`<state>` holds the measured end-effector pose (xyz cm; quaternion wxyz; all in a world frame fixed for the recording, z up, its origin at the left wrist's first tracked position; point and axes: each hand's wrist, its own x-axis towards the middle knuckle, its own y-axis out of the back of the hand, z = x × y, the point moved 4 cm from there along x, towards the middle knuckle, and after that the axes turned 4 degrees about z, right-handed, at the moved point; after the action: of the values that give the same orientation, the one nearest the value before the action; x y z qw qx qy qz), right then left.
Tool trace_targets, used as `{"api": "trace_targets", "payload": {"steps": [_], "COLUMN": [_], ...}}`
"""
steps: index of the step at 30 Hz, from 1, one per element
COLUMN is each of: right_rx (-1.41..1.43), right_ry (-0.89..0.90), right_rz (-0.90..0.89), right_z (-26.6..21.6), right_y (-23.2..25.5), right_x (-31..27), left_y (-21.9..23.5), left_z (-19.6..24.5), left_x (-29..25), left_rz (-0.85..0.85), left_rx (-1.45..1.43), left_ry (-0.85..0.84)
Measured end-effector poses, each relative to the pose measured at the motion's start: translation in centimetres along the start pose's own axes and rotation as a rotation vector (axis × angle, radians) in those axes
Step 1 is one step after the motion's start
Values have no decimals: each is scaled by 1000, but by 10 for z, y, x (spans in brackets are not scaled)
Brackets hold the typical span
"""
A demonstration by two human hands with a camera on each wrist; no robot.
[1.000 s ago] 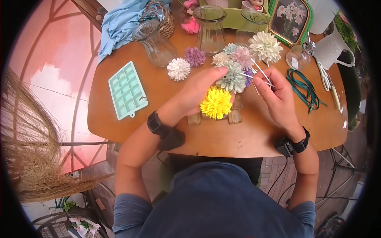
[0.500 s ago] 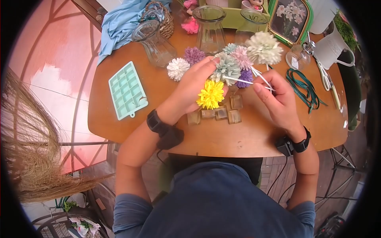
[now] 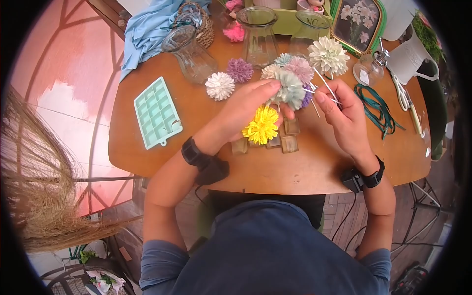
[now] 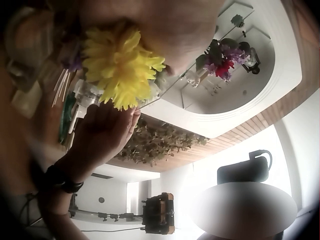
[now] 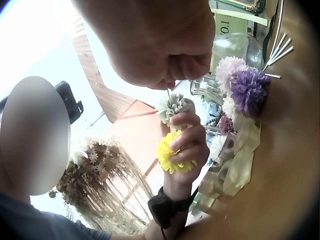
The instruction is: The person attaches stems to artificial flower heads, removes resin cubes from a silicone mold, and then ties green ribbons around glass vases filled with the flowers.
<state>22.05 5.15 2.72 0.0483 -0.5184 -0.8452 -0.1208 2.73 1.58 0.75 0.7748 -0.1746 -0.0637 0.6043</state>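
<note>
In the head view my left hand (image 3: pixel 243 108) grips a pale grey-green artificial flower (image 3: pixel 291 91), thumb on its petals. A yellow artificial flower (image 3: pixel 260 126) sits lower in the same hand, its head between the fingers in the right wrist view. Opposite, my right hand (image 3: pixel 344 110) pinches a thin white stem (image 5: pixel 169 93) that runs to the grey-green bloom. Behind the hands lie a pink flower (image 3: pixel 300 69) and a purple flower (image 5: pixel 250 92), with several white stems (image 5: pixel 281 52) spread beside them.
Amber translucent blocks (image 3: pixel 290 143) lie under the hands. A mint tray (image 3: pixel 158 112) is at left, with white (image 3: pixel 220 86) and mauve (image 3: pixel 240 70) flowers nearer. Glass vases (image 3: pixel 259 42) stand behind. At right are a cream flower (image 3: pixel 328 55), green ribbon (image 3: pixel 376 112) and scissors (image 3: pixel 402 96).
My left hand shifted up and left, then came back down and right. The grey-green flower has turned on its side towards my right hand, which has barely moved.
</note>
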Motion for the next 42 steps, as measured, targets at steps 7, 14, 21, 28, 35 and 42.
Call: {"api": "trace_targets", "payload": {"steps": [7,14,21,28,35,42], "right_rx": [65,-70,-77,-149,-288,-282], "right_ry": [54,119,89,125,160,203], "right_rz": [54,-42,-36,8,66,77], "right_z": [0,-4,-2,-1,-5,-5], "right_y": [4,-3,-3,-2,-3,-10], "right_x": [-1,-6,-5,-5,-4,-3], "left_y": [5,8,10,14,16,13], "left_z": [2,1,0,0,1,-2], "left_x": [2,2,2,3,5,4], "left_rz": [155,209,198,211,311,242], "left_rx": [-104,-152,-153,-117,-18,85], "left_ry": [-51,-79,-101,-150,-322,-343]}}
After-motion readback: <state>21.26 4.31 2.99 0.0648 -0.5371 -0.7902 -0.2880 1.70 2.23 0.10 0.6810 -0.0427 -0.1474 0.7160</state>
